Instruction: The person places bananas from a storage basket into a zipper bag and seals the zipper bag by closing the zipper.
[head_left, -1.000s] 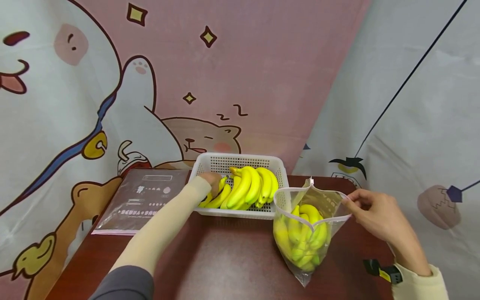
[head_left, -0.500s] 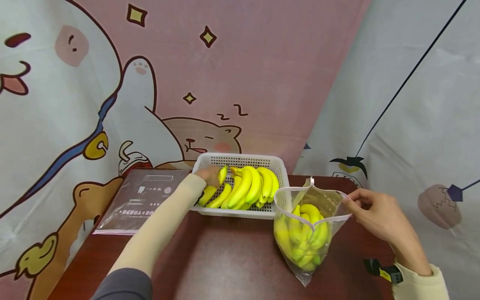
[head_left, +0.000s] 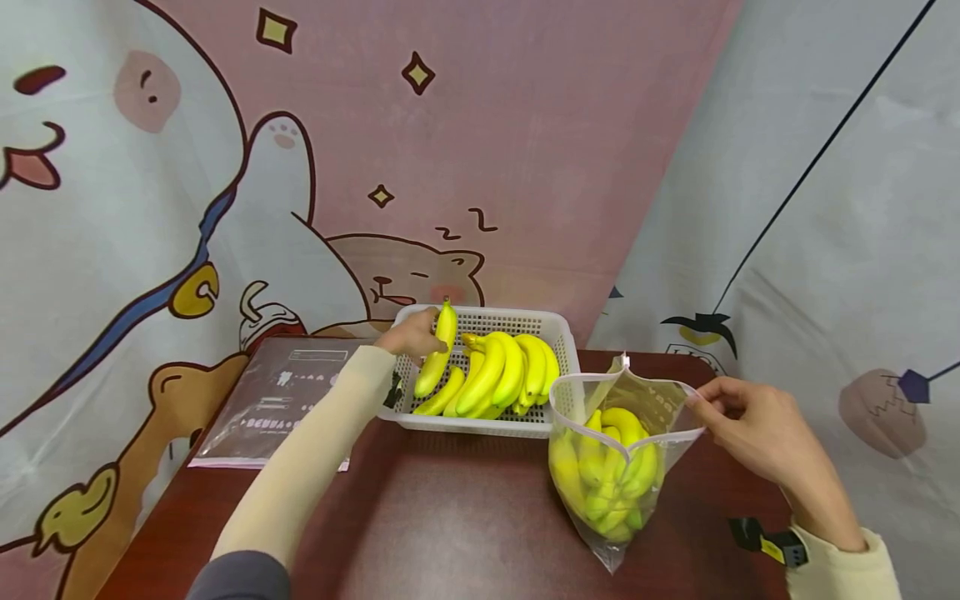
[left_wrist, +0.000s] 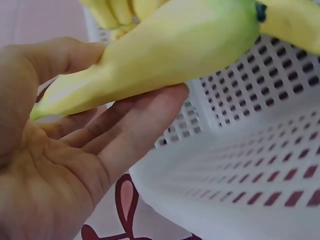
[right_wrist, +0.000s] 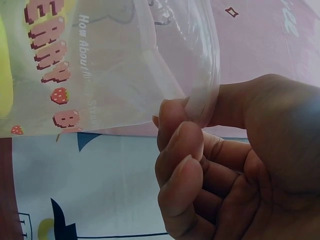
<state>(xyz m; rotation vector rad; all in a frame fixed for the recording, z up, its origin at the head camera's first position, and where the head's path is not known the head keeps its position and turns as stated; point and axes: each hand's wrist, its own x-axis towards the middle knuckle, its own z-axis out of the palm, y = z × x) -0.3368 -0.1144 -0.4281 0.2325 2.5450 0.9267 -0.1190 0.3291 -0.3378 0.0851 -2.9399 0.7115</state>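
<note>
My left hand holds a single yellow banana upright over the left part of a white perforated basket. In the left wrist view the thumb lies on one side of that banana and the fingers on the other. Inside the basket lie a bunch of bananas and a loose banana. Over on the right, my right hand pinches the edge of a clear zip bag between thumb and fingers. The bag's mouth gapes, and several bananas sit inside it.
A flat clear zip bag with printing lies left of the basket on the dark red-brown table. A printed cartoon curtain hangs right behind the table.
My left hand has lifted a banana from the basket's left side and turned it upright, moving slightly up and left. The right hand and its bag have stayed in place.
</note>
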